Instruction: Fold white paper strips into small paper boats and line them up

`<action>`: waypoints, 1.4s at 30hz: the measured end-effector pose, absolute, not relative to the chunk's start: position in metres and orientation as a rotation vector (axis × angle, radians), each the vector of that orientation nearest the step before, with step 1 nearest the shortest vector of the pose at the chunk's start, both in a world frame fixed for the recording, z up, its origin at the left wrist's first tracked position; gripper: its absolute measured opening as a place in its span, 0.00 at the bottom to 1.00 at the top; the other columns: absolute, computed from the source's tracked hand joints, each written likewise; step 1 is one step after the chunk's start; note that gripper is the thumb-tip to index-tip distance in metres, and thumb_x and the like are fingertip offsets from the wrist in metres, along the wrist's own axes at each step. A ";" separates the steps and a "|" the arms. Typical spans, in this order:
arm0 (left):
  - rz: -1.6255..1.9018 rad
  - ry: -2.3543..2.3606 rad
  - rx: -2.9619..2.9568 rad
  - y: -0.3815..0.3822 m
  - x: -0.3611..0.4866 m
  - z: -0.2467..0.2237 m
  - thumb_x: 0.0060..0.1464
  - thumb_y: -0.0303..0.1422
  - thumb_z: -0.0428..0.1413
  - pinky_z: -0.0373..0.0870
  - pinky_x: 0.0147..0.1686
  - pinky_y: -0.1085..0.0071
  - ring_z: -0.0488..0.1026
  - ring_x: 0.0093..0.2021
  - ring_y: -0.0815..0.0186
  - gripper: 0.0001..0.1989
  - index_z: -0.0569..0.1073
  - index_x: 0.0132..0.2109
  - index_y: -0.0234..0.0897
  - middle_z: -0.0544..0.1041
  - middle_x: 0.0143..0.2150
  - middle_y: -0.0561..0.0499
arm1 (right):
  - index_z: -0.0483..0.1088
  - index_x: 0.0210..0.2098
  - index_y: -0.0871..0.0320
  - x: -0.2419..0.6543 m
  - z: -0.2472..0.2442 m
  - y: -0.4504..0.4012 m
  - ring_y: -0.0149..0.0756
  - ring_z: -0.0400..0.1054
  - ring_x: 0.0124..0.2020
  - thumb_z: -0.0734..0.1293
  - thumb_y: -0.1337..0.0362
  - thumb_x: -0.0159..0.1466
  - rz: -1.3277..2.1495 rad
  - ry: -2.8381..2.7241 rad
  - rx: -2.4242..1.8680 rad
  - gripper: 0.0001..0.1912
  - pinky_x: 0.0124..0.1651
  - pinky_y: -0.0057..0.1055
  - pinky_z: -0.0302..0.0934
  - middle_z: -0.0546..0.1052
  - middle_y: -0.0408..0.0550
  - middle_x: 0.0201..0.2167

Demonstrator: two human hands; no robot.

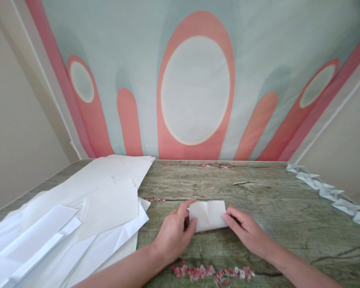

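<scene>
Hands (211, 229), two, one folded paper (207, 216)

Creased matt white paper (208, 216)

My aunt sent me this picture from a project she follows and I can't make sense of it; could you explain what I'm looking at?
There is no machine here, only a person's bare hands. The single picture comes from a camera worn on the head, looking forward and down, so the arms enter from the bottom.

The left hand and the right hand hold a small white folded paper between them, one at each end; a crease runs down its middle.

They work over a wood-patterned table with pink flower patterns. On the left lies a spread pile of white paper; along the right edge is a row of small folded paper pieces. Behind hangs a pale green and coral backdrop.
</scene>
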State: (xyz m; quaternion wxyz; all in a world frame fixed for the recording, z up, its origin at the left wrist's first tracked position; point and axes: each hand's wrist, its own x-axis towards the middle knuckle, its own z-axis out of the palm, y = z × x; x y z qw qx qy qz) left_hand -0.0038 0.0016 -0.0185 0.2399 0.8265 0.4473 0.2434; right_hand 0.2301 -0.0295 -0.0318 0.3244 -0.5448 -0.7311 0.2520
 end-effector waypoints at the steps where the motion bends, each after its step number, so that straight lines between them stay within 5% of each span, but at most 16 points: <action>1: 0.685 1.223 2.251 0.001 -0.004 -0.018 0.58 0.30 0.47 0.66 0.32 0.71 0.71 0.32 0.64 0.22 0.54 0.58 0.38 0.72 0.31 0.53 | 0.57 0.25 0.56 0.230 -0.032 -0.029 0.31 0.59 0.27 0.54 0.56 0.67 0.652 -1.915 -1.450 0.16 0.31 0.29 0.54 0.62 0.39 0.22; 4: 0.813 1.179 2.329 0.000 -0.004 -0.012 0.56 0.28 0.48 0.67 0.45 0.65 0.68 0.48 0.61 0.26 0.50 0.61 0.36 0.69 0.50 0.43 | 0.58 0.25 0.56 0.228 -0.032 -0.028 0.33 0.60 0.29 0.54 0.56 0.66 0.611 -1.935 -1.466 0.16 0.33 0.30 0.54 0.64 0.40 0.23; 8: 0.701 0.967 2.735 -0.010 -0.001 0.001 0.56 0.25 0.46 0.46 0.61 0.54 0.46 0.64 0.58 0.25 0.55 0.60 0.40 0.53 0.65 0.47 | 0.59 0.26 0.56 0.225 -0.030 -0.028 0.34 0.61 0.30 0.55 0.57 0.66 0.558 -1.963 -1.463 0.15 0.35 0.31 0.55 0.66 0.41 0.24; 13: 0.318 0.800 2.915 -0.029 0.005 0.002 0.57 0.37 0.50 0.41 0.62 0.52 0.42 0.66 0.56 0.29 0.51 0.63 0.38 0.47 0.66 0.47 | 0.60 0.25 0.56 0.222 -0.030 -0.028 0.33 0.61 0.29 0.57 0.60 0.65 0.555 -1.932 -1.455 0.13 0.34 0.30 0.55 0.66 0.40 0.23; 20: 0.081 0.839 2.890 -0.032 0.003 -0.008 0.58 0.51 0.42 0.37 0.63 0.53 0.37 0.66 0.57 0.34 0.46 0.65 0.37 0.43 0.67 0.48 | 0.62 0.25 0.56 0.221 -0.030 -0.025 0.34 0.64 0.38 0.58 0.61 0.65 0.594 -1.863 -1.337 0.12 0.41 0.30 0.57 0.68 0.46 0.37; 26: 0.117 0.881 2.895 -0.034 0.004 -0.008 0.57 0.47 0.47 0.39 0.62 0.52 0.36 0.66 0.54 0.34 0.48 0.65 0.38 0.42 0.67 0.47 | 0.63 0.25 0.56 0.223 -0.032 -0.024 0.33 0.65 0.35 0.58 0.61 0.65 0.630 -1.851 -1.345 0.12 0.39 0.30 0.57 0.69 0.44 0.33; 33: 0.310 1.087 3.041 -0.028 0.005 -0.009 0.49 0.20 0.47 0.42 0.62 0.57 0.34 0.66 0.55 0.36 0.47 0.65 0.37 0.39 0.68 0.46 | 0.62 0.26 0.56 0.224 -0.029 -0.026 0.32 0.64 0.33 0.58 0.61 0.65 0.662 -1.867 -1.315 0.12 0.37 0.29 0.58 0.69 0.43 0.31; 42: 0.313 0.925 3.226 -0.029 0.004 -0.007 0.63 0.35 0.40 0.29 0.63 0.58 0.35 0.66 0.61 0.23 0.51 0.63 0.39 0.42 0.68 0.51 | 0.62 0.33 0.54 0.224 -0.025 -0.043 0.34 0.62 0.38 0.55 0.64 0.67 0.543 -2.093 -1.297 0.07 0.44 0.33 0.55 0.69 0.44 0.35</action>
